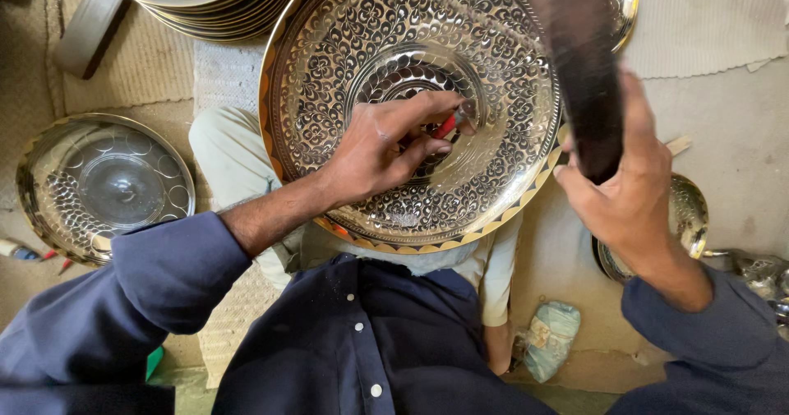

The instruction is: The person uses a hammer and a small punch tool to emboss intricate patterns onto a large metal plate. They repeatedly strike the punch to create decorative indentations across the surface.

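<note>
A large round engraved metal plate [345, 62] with dense black floral pattern and a gold rim rests on my lap. My left hand [386, 144] lies on its middle and pinches a small red-handled chisel [448, 125] against the surface. My right hand [625, 185] is raised at the plate's right edge, gripping a dark wooden mallet [583, 62] that points up and looks blurred. Both arms wear dark blue sleeves.
A plain metal plate [103, 185] with faint circle marks lies on the floor at left. A stack of plates [214, 0] sits at top left. A smaller engraved dish [690, 218] lies behind my right hand. A crumpled bag [551, 337] is beside my leg.
</note>
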